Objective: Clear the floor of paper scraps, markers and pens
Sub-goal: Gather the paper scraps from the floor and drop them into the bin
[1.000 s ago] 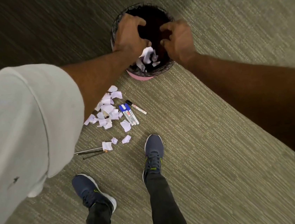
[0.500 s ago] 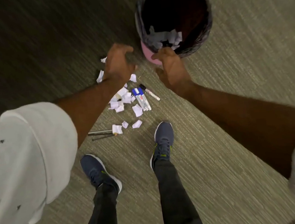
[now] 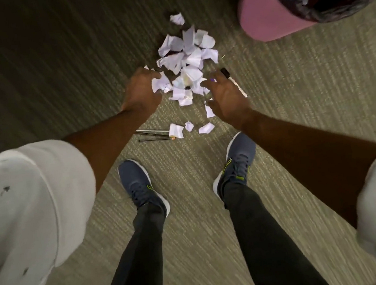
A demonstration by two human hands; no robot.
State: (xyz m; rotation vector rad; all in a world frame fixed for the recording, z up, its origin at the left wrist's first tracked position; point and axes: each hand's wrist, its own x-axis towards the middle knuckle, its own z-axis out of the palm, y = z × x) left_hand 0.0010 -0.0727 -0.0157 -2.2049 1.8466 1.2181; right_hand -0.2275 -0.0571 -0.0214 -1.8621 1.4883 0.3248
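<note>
A big pile of paper scraps [image 3: 187, 65] lies on the floor [image 3: 306, 96], in front of the person's two feet. Both hands are down at the pile, one on each side.

The left hand [image 3: 141, 91] is at the left edge of the pile. Its fingers [image 3: 154, 75] are curled and touch the nearest scrap. The picture is a bit blurry there, so I cannot tell if they hold that scrap or just rest on it.

The right hand [image 3: 226, 98] is at the right edge of the pile. Its fingers [image 3: 208, 83] are spread wide and reach in over the scraps. They hold nothing.

A marker [image 3: 236, 85] with a black cap lies on the floor just beside the right hand, partly hidden by it.

A few small scraps [image 3: 206, 128] lie apart from the pile, nearer to the feet. Two thin pens [image 3: 153, 134] lie side by side next to them, and one scrap covers their right ends. One more scrap [image 3: 177, 19] lies alone on the far side of the pile.

A pink bin [image 3: 266, 11] with a dark bag [image 3: 331, 12] in it stands on the floor to the far right of the pile. Some white scraps show inside it.

Two dark blue shoes [image 3: 140, 183] stand on the floor, near the pens.
</note>
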